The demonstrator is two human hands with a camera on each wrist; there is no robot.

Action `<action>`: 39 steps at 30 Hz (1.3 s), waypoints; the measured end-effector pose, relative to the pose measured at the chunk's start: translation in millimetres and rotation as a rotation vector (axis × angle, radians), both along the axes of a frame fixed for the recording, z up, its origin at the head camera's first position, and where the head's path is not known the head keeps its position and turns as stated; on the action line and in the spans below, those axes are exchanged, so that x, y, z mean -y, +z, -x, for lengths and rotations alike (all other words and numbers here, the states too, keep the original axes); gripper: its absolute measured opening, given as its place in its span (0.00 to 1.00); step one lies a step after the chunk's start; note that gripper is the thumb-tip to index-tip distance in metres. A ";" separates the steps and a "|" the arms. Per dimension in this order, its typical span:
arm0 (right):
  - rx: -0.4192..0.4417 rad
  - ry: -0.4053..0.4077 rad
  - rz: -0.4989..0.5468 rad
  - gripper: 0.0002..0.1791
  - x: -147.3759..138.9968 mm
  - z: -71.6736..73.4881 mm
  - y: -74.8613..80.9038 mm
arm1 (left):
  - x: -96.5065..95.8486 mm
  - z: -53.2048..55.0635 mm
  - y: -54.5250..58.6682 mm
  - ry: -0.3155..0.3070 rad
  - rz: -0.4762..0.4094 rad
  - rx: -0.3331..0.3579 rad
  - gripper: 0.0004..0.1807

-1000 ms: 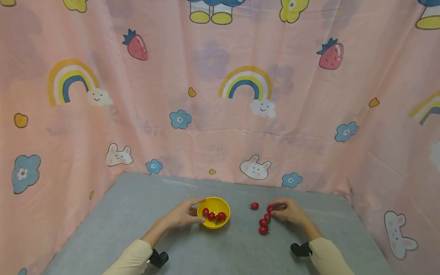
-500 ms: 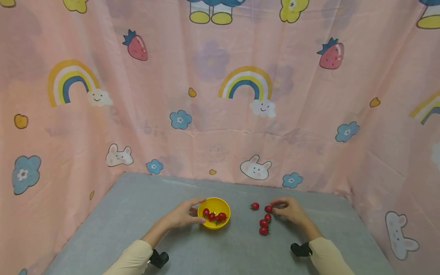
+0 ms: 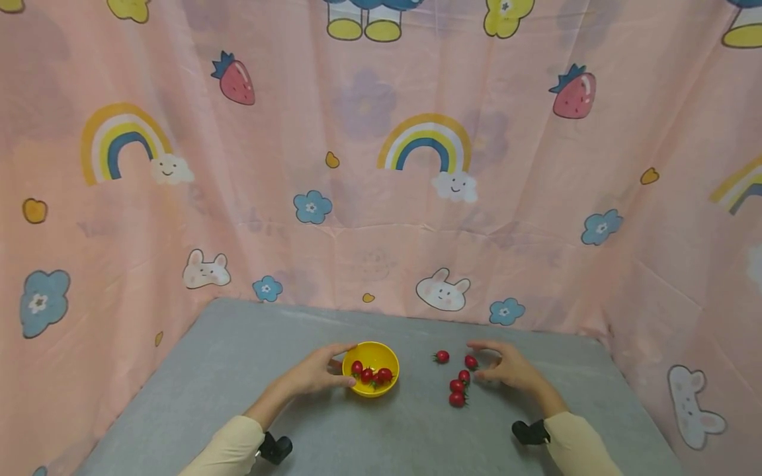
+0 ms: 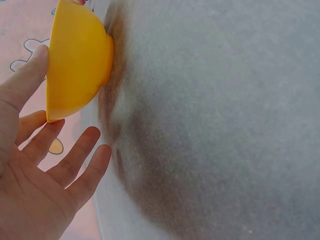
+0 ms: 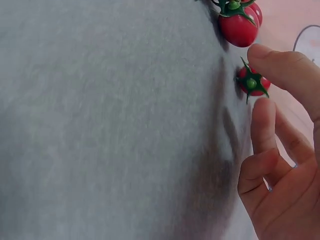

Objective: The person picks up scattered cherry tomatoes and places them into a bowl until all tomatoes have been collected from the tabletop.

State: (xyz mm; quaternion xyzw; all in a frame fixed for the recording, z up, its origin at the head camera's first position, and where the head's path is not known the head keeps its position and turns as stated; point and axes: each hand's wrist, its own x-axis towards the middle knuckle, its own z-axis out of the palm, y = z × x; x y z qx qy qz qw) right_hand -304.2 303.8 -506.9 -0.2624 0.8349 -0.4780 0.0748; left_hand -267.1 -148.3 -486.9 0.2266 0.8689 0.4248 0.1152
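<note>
My left hand (image 3: 315,371) holds the yellow bowl (image 3: 370,390) at its left side, thumb at the near rim and fingertips at the far rim. In the left wrist view the bowl (image 4: 77,60) stands upright, and two fingers stretch away from it. Several cherry tomatoes (image 3: 366,375) lie inside. Over on the right, my right hand (image 3: 510,370) holds nothing; its thumb and fingers are spread around a single cherry tomato (image 3: 471,361). The right wrist view shows this tomato (image 5: 252,82) with its green stem end between the thumb and fingertips.
Three cherry tomatoes (image 3: 456,385) lie in a short row just nearer than the right fingertips. Another tomato (image 3: 442,357) sits apart to the left. A pink printed curtain (image 3: 369,231) hangs behind and beside the grey tabletop (image 3: 381,436).
My right thumb and fingers have opened off the tomato, and that hand has moved slightly right. The tomato shifted a little left, then right. My left hand and the bowl stay put.
</note>
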 end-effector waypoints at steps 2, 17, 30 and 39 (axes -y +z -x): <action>-0.006 -0.006 -0.017 0.35 1.4 1.3 -0.6 | -0.3 -0.1 0.1 -0.004 0.000 0.001 0.40; -0.113 -0.115 -0.154 0.14 9.6 11.4 -6.5 | -0.9 -0.7 0.5 0.009 -0.004 0.006 0.39; -0.108 -0.186 -0.071 0.16 1.4 0.3 -7.9 | -0.7 -0.7 1.5 0.015 0.000 0.010 0.39; -0.121 -0.245 -0.028 0.16 3.8 -10.3 -8.1 | -1.2 -1.4 2.0 0.005 0.000 0.006 0.39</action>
